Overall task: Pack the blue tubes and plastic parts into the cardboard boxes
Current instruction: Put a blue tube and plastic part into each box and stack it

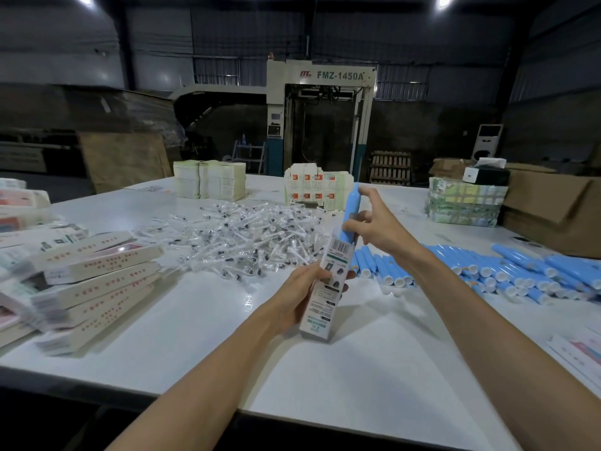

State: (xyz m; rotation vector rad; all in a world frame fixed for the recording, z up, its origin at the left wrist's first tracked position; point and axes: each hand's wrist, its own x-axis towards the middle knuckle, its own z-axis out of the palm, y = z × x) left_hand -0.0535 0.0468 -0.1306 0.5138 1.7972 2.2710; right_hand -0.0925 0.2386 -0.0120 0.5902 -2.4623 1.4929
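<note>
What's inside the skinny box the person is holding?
A blue tube goes into the box through its open top; the right hand holds it. Its lower end is hidden by cardboard, like anything else inside.

Sky-blue tube (350,213); white carton (328,284) with black barcode, green stripe; white counter (201,323); brown cardboard box (549,209).

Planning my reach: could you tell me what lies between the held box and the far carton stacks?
In the head view, a heap of clear plastic parts covers the table there.
</note>
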